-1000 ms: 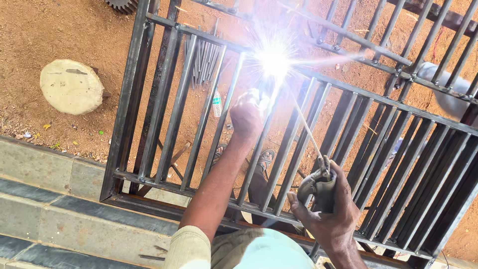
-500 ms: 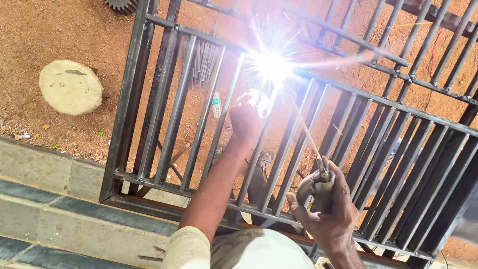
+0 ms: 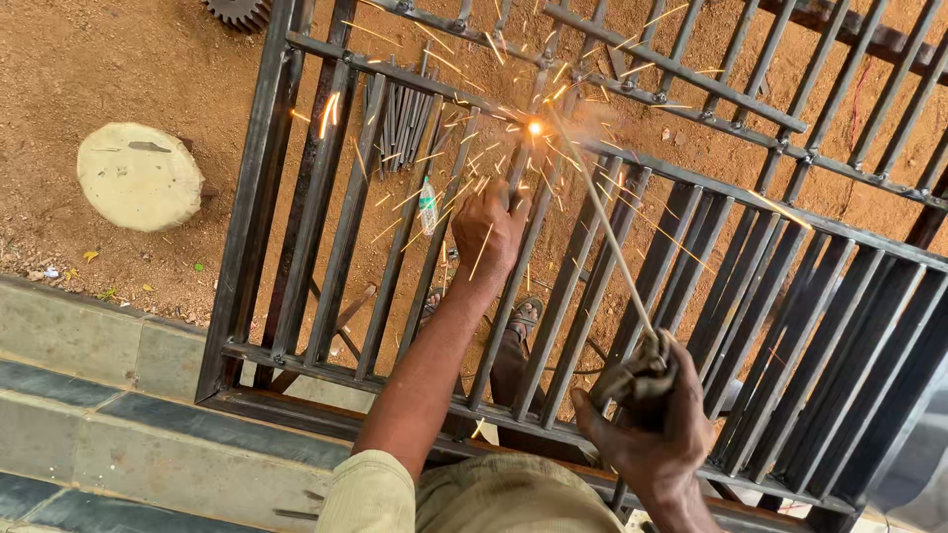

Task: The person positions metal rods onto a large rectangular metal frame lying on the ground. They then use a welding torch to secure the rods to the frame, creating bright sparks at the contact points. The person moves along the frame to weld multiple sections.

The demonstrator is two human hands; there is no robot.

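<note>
Right hand (image 3: 660, 426) at 5 o'clock keeps a clenched grip on a dark metal electrode holder (image 3: 637, 378), from which a thin grey welding rod (image 3: 600, 219) runs up toward 12 o'clock. Its tip meets a joint on the dark steel bar gate (image 3: 259, 188) at a small orange arc point (image 3: 534, 127), with sparks scattering outward. Left hand (image 3: 488, 229), just below the arc, is curled around one vertical bar of the gate. Two sandalled feet (image 3: 524, 314) show between the bars. A round pale stone block (image 3: 139, 176) lies at 9 o'clock on reddish soil (image 3: 109, 69), and a grey stone step (image 3: 89, 395) runs along 7 o'clock.
</note>
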